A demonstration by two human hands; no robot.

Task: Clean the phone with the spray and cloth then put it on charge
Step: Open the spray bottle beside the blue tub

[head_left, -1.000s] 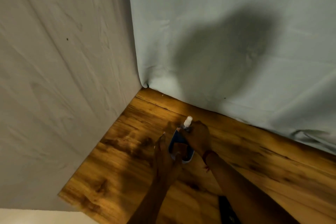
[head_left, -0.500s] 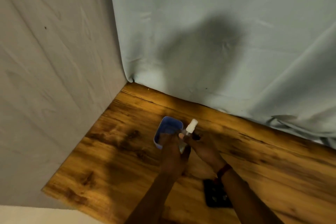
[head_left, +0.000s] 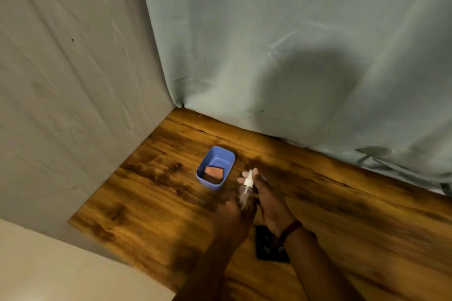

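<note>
A small clear spray bottle with a white nozzle is held upright just right of the blue tub. My left hand grips the bottle's lower body. My right hand curls round its upper part, fingertips by the nozzle. A folded orange-brown cloth lies inside the tub. The black phone lies flat on the wooden table, partly hidden under my right wrist.
Grey-green cloth hangs as a backdrop behind the table, and a grey cloth wall closes off its left side. The table's near left edge borders a pale floor.
Both hands have brought the spray bottle out from over the blue tub toward me and to its right. The cloth in the tub and the phone have come into sight.
</note>
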